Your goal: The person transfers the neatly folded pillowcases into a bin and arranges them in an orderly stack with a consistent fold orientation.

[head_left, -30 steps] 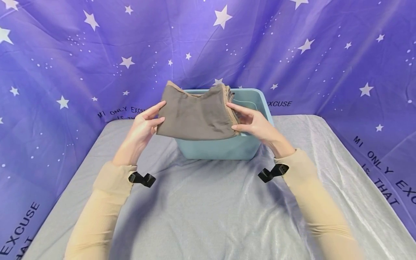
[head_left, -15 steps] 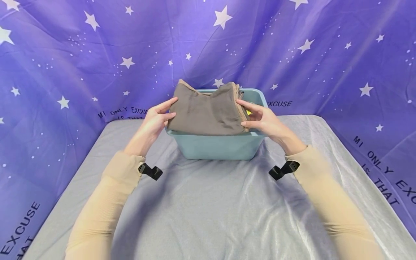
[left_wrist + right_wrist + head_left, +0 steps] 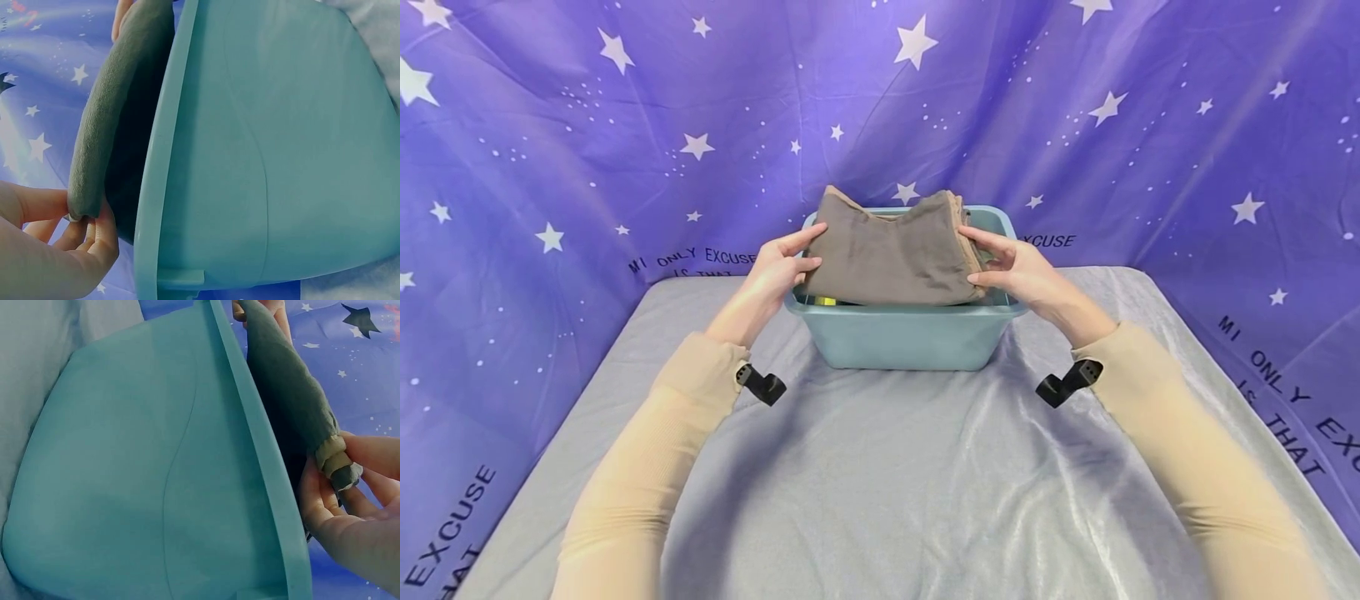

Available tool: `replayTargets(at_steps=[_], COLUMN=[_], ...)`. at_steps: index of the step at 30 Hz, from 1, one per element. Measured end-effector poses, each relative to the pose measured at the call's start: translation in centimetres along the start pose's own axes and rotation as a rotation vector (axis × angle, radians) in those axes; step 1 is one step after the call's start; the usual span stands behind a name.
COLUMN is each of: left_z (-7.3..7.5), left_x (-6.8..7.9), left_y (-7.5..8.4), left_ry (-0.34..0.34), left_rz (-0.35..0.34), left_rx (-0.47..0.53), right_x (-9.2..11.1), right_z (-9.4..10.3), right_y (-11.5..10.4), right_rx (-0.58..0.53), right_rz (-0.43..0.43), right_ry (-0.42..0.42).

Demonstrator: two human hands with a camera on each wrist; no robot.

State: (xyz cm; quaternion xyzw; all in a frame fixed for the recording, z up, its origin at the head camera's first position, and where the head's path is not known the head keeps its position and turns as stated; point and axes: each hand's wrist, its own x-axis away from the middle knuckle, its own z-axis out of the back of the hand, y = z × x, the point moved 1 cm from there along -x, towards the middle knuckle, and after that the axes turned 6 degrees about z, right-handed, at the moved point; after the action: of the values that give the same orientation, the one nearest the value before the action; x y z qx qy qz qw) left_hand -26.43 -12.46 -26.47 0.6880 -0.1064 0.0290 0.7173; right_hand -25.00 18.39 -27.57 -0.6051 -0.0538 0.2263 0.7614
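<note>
A folded grey-brown garment (image 3: 891, 258) with tan edging is held between both hands over the mouth of a blue-green plastic bin (image 3: 910, 337). My left hand (image 3: 775, 271) pinches its left end, fingers beneath and thumb on top, as the left wrist view shows. At the right end, where folded layers (image 3: 334, 459) stack up, my right hand (image 3: 1018, 271) grips with thumb and fingers. In both wrist views the garment hangs just above the bin's rim (image 3: 164, 144). Most of the bin's inside is hidden behind the cloth; a small yellow patch (image 3: 825, 301) shows under its left end.
The bin stands toward the back of a surface covered with pale grey cloth (image 3: 895, 467). Purple star-printed curtains (image 3: 625, 150) hang behind and at both sides. A small black camera (image 3: 762, 383) sits on each wrist.
Both hands have carried the garment to the right and slightly away, from left of the bin to centred over its opening. The bin has stayed put.
</note>
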Motion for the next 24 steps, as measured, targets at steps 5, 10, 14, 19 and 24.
replayTargets(at_steps=[5, 10, 14, 19, 24], left_z=[-0.2, -0.2, -0.2, -0.4, -0.5], left_x=[-0.6, -1.2, -1.6, -1.9, -2.0], left_y=[-0.1, -0.2, -0.2, -0.2, -0.3], left_ry=[0.004, 0.01, 0.038, 0.043, 0.051], left_rz=[0.012, 0.02, 0.015, 0.006, 0.016], left_rx=[-0.026, -0.092, -0.177, -0.225, -0.256], right_x=[-0.3, -0.5, -0.6, -0.7, -0.8], right_z=[0.2, 0.4, 0.4, 0.4, 0.5], right_y=[0.2, 0.2, 0.3, 0.3, 0.5], right_rx=[0.008, 0.019, 0.034, 0.067, 0.082], right_rz=[-0.031, -0.048, -0.063, -0.073, -0.078], right_ry=[0.008, 0.01, 0.016, 0.015, 0.008])
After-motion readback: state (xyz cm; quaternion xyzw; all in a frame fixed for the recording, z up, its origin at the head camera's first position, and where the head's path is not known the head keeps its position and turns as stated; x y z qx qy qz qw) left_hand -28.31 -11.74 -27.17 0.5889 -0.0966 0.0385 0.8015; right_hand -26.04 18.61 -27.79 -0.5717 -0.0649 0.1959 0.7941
